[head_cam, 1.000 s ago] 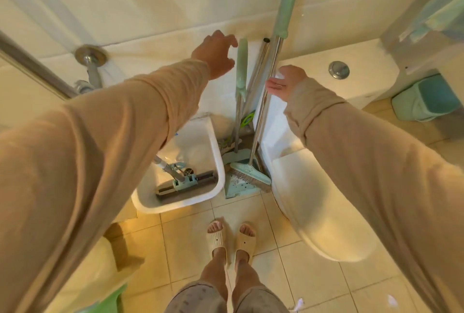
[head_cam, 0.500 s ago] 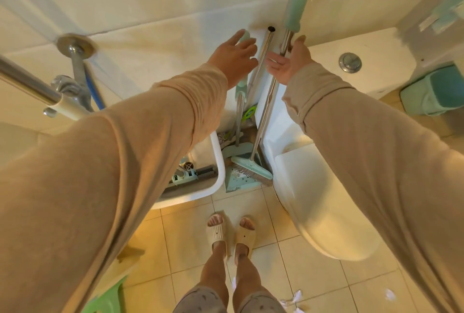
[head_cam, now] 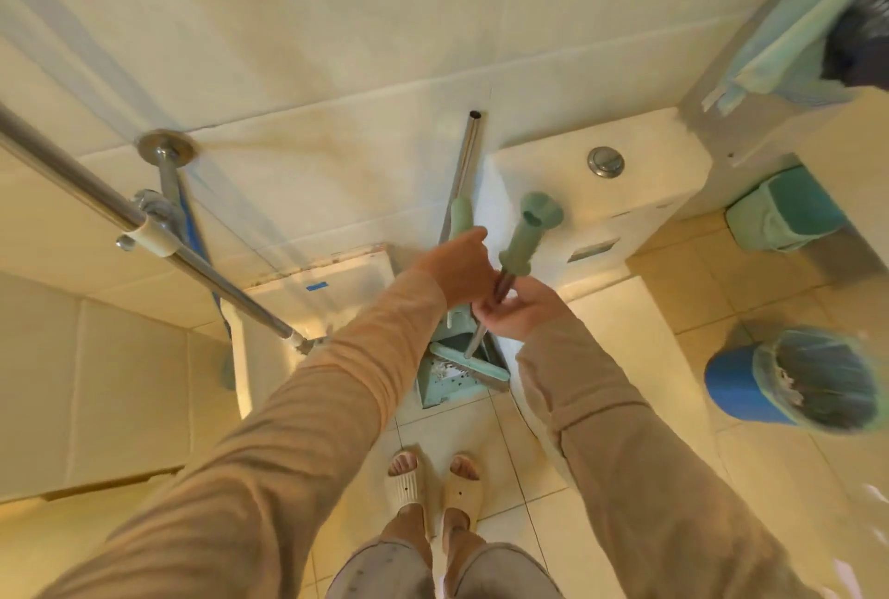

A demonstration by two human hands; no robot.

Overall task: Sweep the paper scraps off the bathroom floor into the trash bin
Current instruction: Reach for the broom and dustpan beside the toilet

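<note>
Task barely begun: nothing is swept, and no scraps show in this view, so you cannot confirm where they lie. Your hands meet at the broom, left of the toilet. The right hand is wrapped round the shaft under the green grip. The left hand is beside it with its fingers hidden, so its hold cannot be told. The broom head rests on the dustpan, in the tight gap left of the toilet. The bin stands right of the toilet, lined. Room: the tiled floor before the toilet suits sweeping. Lift vertically; a pipe leans close behind.
</note>
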